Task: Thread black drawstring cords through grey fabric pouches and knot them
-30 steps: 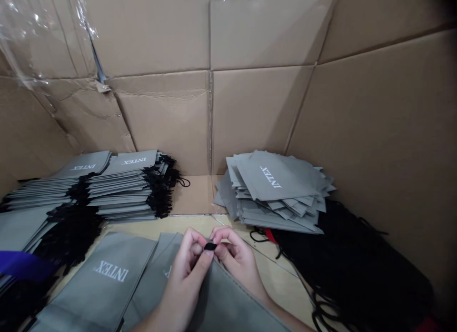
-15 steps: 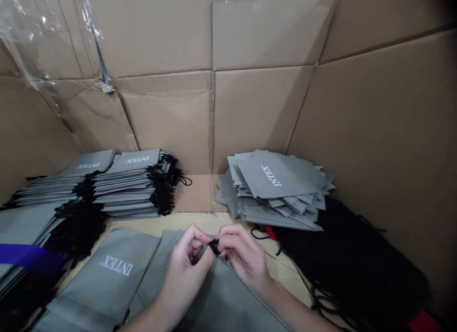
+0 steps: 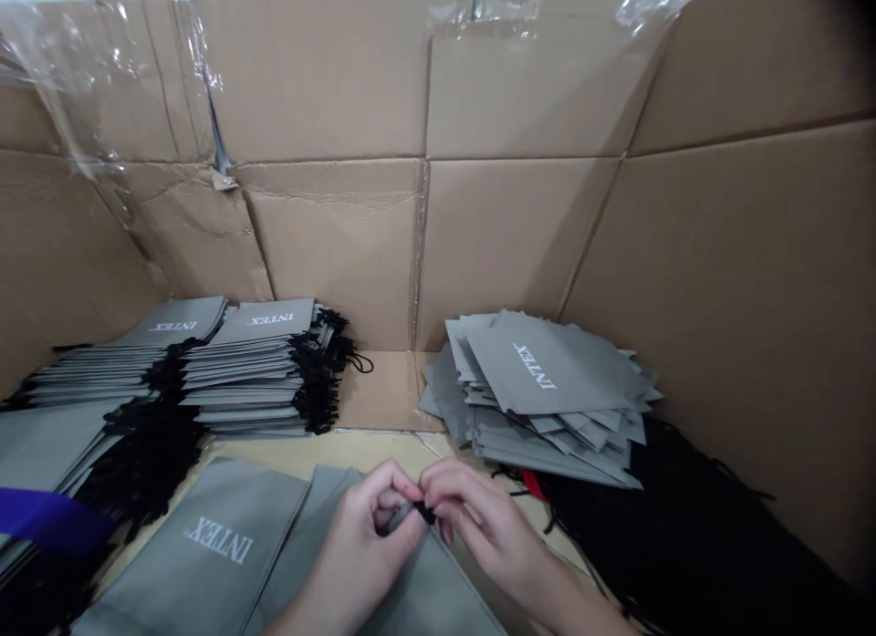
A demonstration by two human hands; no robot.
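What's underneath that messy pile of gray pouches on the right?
Showing below the pile, at its near edge, are black cords and something red. What lies farther under is covered by the pouches, so I can't tell.

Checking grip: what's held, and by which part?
Left hand and right hand pinch a flat grey fabric pouch by its far end, at a small black piece.

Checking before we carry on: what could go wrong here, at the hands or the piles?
The small black piece could slip, since the left hand and right hand pinch it only by fingertips at the edge of the grey pouch. The uneven grey pile might slide if bumped: its pieces lie skewed.
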